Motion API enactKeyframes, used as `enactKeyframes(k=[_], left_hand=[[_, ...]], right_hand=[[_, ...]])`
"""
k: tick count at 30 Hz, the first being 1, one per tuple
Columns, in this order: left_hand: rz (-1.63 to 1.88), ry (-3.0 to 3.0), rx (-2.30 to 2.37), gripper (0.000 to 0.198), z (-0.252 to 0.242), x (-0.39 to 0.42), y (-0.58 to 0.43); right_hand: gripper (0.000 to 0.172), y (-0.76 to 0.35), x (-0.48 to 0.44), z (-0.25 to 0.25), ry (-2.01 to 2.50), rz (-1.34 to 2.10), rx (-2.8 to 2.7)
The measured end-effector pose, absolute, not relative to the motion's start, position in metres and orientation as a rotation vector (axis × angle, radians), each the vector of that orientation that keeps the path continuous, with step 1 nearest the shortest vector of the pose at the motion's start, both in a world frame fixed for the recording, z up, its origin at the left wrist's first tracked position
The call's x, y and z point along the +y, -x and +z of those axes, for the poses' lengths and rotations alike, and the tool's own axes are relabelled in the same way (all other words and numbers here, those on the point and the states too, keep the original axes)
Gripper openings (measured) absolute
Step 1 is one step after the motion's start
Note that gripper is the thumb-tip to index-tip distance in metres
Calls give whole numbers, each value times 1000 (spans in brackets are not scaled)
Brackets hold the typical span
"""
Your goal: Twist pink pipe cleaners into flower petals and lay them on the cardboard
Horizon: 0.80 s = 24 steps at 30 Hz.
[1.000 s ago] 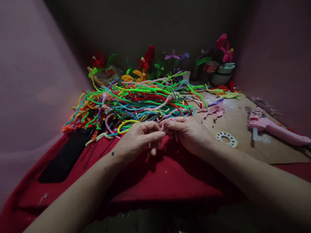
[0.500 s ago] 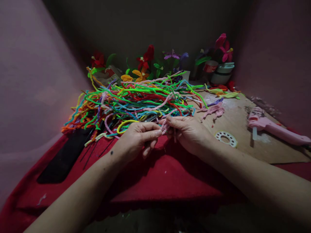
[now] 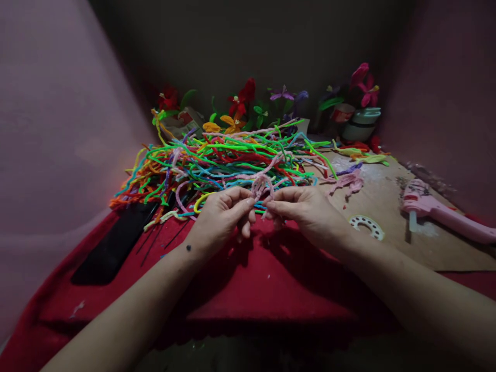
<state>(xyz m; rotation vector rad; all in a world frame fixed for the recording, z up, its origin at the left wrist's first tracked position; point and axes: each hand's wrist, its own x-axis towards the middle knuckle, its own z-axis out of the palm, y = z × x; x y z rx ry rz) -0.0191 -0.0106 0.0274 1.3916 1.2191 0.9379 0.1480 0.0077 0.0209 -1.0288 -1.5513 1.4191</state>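
Between my two hands, a pink pipe cleaner is bent into small loops that stand up above the fingertips. My left hand pinches its left side with thumb and forefinger. On the other side, my right hand pinches it the same way, the fingertips of both hands a little apart. Just behind lies a heaped pile of pipe cleaners in green, red, blue, orange and pink. More bent pink pieces rest on a brown board to the right.
A pink glue gun and a white ring with holes are on the board. At left, a black flat object lies on the red cloth. Pipe-cleaner flowers and a pale green jar stand behind.
The pink pipe cleaner now shows as upright loops above my fingertips. My right hand's fingers have shifted their grip on it. The whole view has moved slightly.
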Motion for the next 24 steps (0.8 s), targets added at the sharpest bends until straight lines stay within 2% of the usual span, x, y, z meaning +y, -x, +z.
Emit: enactKeyframes(k=[3,6,10,16,18,24], left_hand=[[951,-1433,1255,14,30,-12,16],[931,-1467,1261,14,31,-14,13],[922,-1484,1244,14,30,-15,9],[955,-1459,1204,16,27,-18,6],[953,-1456,1198,16,25,-19,6],[989,-1429,1153,14,24,-18,7]], right_hand=[[13,-147,10,15,810,1572,-1294],[17,-146,9,13,771,1554,-1184],[18,-143,5,14,845,1381,-1296],[5,-142,-1,6,924,975,-1574],[6,-142,-2,6,958,858,-1661],[18,-143,-1,16,949,1106,-1684]])
